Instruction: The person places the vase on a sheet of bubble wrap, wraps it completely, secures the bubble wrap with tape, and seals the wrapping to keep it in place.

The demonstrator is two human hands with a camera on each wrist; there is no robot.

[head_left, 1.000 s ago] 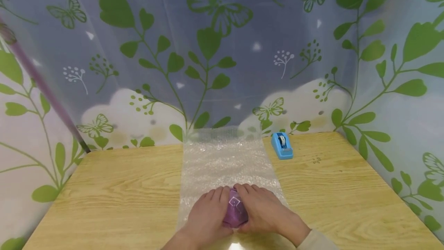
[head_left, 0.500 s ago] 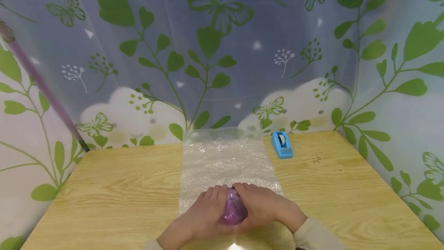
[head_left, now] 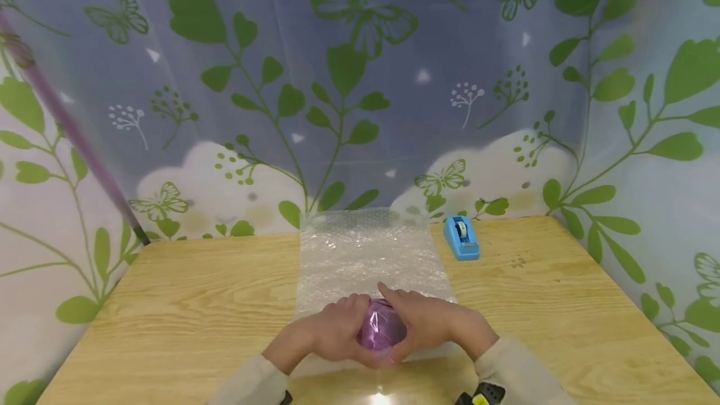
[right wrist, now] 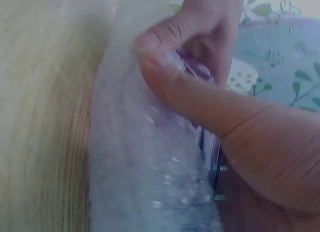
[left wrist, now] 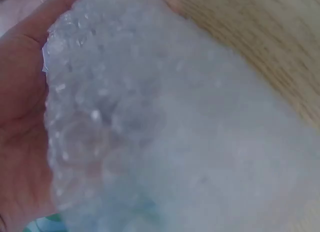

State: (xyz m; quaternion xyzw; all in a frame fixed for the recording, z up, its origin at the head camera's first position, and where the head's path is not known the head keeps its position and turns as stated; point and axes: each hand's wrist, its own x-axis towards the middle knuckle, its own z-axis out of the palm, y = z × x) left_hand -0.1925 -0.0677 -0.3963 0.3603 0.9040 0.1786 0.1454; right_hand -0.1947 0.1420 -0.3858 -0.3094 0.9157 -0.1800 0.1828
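A shiny purple object (head_left: 381, 330) sits between both hands near the table's front, its kind hard to tell under the clear bubble wrap (head_left: 365, 255). My left hand (head_left: 337, 333) grips its left side and my right hand (head_left: 433, 324) its right, thumbs toward me. In the left wrist view, the bubble wrap (left wrist: 125, 92) lies against the palm of the left hand (left wrist: 22, 122) and hides most of what it holds. The right wrist view has the right hand's thumb (right wrist: 200, 104) pressing the wrap's edge over the purple object (right wrist: 192, 67).
The rest of the bubble wrap stretches flat to the back edge of the wooden table (head_left: 214, 305). A blue tape dispenser (head_left: 462, 239) stands to its right. A leaf-patterned curtain (head_left: 365, 111) encloses the back and sides.
The white diamond mark on the purple object has gone out of sight, and glossy wrap now covers its top. Both hands have shifted their hold and moved slightly forward with it.
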